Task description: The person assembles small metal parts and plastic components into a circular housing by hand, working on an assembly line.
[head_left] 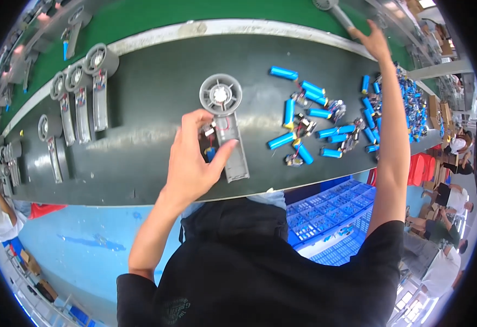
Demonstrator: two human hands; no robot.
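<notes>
a: what is the grey housing (237,163) in the left hand (191,158)?
b: plastic, by its look, smooth and mostly matt.
a: and the blue cylinders (288,113) to the right of that hand?
b: glossy, wrapped in what looks like thin plastic film.
a: the worktop (157,92) under it?
b: smooth and dark, softly glossy; pale reflections streak it on both sides of the hand.
a: beyond the hand?
b: a whitish rail (157,39), scuffed and stained, then a smooth green belt (276,19).
a: nearer the body than the hand?
b: a black shirt (282,289), matt cloth; to its right, a latticed crate (331,229), hard blue plastic.
</notes>
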